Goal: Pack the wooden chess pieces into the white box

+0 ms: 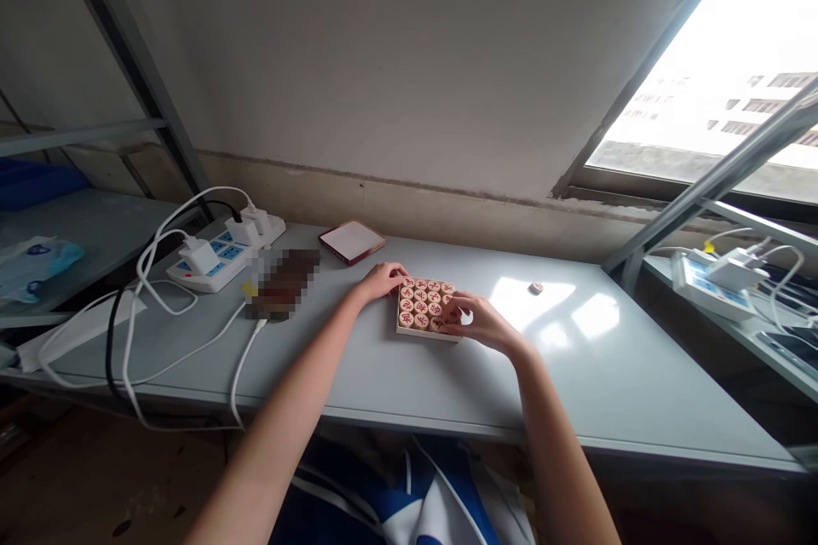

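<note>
A shallow box filled with rows of round wooden pieces bearing red characters lies on the grey desk. My left hand is at the box's far left corner, its fingers curled against the edge. Over the right side of the box, my right hand has thumb and fingers bent together on a piece at the near right corner, which they partly cover. One loose round piece lies on the desk to the right of the box.
A box lid lies open side up near the wall. On the left are a power strip with chargers, white cables, and a blurred-out object. Another power strip stands on the right shelf. Metal posts rise at both sides.
</note>
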### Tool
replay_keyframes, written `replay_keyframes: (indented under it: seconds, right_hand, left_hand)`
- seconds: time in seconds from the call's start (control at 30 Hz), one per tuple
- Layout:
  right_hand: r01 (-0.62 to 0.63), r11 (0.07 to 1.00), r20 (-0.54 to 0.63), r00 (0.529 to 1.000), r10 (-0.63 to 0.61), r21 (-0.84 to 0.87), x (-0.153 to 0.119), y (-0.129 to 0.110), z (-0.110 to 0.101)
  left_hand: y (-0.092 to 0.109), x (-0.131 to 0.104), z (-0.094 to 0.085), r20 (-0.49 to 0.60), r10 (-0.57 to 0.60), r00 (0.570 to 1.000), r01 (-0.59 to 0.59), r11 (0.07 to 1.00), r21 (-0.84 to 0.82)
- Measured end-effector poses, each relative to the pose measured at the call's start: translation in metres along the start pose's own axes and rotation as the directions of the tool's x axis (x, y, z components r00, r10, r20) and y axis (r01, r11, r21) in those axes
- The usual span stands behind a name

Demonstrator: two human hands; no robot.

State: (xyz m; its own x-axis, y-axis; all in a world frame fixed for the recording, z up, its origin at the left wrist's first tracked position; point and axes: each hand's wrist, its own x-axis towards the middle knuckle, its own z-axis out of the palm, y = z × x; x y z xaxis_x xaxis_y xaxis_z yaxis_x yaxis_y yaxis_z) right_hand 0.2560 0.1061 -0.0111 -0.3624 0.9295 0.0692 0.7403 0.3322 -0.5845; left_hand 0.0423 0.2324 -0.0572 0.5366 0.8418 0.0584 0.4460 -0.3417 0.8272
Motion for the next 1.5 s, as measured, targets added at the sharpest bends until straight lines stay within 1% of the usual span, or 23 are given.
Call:
replay_keyframes:
  seconds: [0.1,0.2,0.33,0.5,0.6,0.77,1.03,1.1,1.17,1.23,1.27,1.3,1.33,1.37,1.4,1.43,1.47,1.5]
  right_hand:
    - [0.01,1.0,0.017,1.0,-0.011,0.009,0.0,-0.001,0.0]
    - [0.008,1.0,0.004,1.0,-0.008,0.004,-0.001,0.001,-0.001]
    - [-0.011,0.999,-0.023,1.0,0.01,-0.051,-0.001,0.004,-0.002]
    - [0.017,0.993,-0.049,0.999,-0.023,-0.115,0.001,0.003,0.002]
    - [0.003,0.991,-0.06,0.998,-0.011,-0.132,0.002,0.003,0.004]
    - [-0.012,0.992,-0.056,0.998,0.005,-0.122,0.002,0.005,0.004]
    - [-0.018,0.999,-0.029,0.999,0.017,-0.045,0.0,0.005,0.004]
    - [-0.02,0.999,-0.054,0.998,0.018,-0.042,0.0,0.007,0.003]
    - [-0.059,0.995,-0.141,0.989,0.048,-0.079,0.001,0.013,0.0]
    - [-0.161,0.974,-0.279,0.954,0.112,-0.161,0.002,0.024,-0.003]
    - [-0.243,0.947,-0.368,0.917,0.153,-0.212,0.002,0.032,-0.005]
    - [-0.34,0.906,-0.466,0.864,0.194,-0.252,0.002,0.04,-0.007]
    - [-0.449,0.85,-0.57,0.788,0.232,-0.276,0.002,0.049,-0.008]
    - [-0.559,0.784,-0.67,0.694,0.264,-0.27,0.002,0.058,-0.008]
    - [-0.647,0.724,-0.745,0.6,0.291,-0.238,0.001,0.067,-0.008]
    - [-0.708,0.677,-0.789,0.526,0.318,-0.2,0.0,0.076,-0.008]
    - [-0.747,0.643,-0.801,0.485,0.35,-0.171,-0.001,0.084,-0.007]
    - [-0.773,0.615,-0.788,0.473,0.394,-0.157,-0.002,0.092,-0.006]
  left_hand:
    - [-0.001,0.0,0.0,-0.001,-0.001,1.0,0.001,1.0,-0.005]
    - [-0.002,0.0,0.001,0.001,-0.003,1.0,0.003,1.0,-0.001]
    - [-0.002,0.0,0.0,-0.003,0.002,1.0,-0.002,1.0,0.008]
    - [-0.002,0.0,0.001,0.003,0.01,1.0,-0.01,1.0,-0.008]
    - [-0.002,0.0,0.001,0.005,0.012,1.0,-0.012,1.0,-0.009]
    - [-0.001,0.0,0.0,0.0,0.017,1.0,-0.017,1.0,0.001]
    - [0.0,0.0,0.0,-0.014,0.004,1.0,-0.004,1.0,0.016]
    - [0.0,0.0,0.0,-0.018,0.001,1.0,0.0,1.0,0.025]
    - [0.001,-0.001,0.0,-0.023,-0.001,1.0,0.002,0.999,0.036]
    - [0.002,-0.001,0.0,-0.021,-0.002,1.0,0.003,0.999,0.038]
    - [0.002,-0.001,0.0,-0.017,-0.005,1.0,0.005,0.999,0.035]
    - [0.002,-0.001,0.0,-0.013,-0.007,1.0,0.007,1.0,0.029]
    - [0.003,-0.001,0.0,-0.009,-0.008,1.0,0.008,1.0,0.022]
    - [0.003,-0.001,0.0,-0.005,-0.009,1.0,0.009,1.0,0.017]
    - [0.003,-0.001,0.0,-0.005,-0.011,1.0,0.011,1.0,0.016]
    - [0.003,-0.001,0.0,-0.009,-0.013,1.0,0.013,1.0,0.019]
    - [0.003,-0.001,0.0,-0.015,-0.014,1.0,0.014,1.0,0.025]
    - [0.003,-0.001,0.001,-0.024,-0.015,1.0,0.015,0.999,0.032]
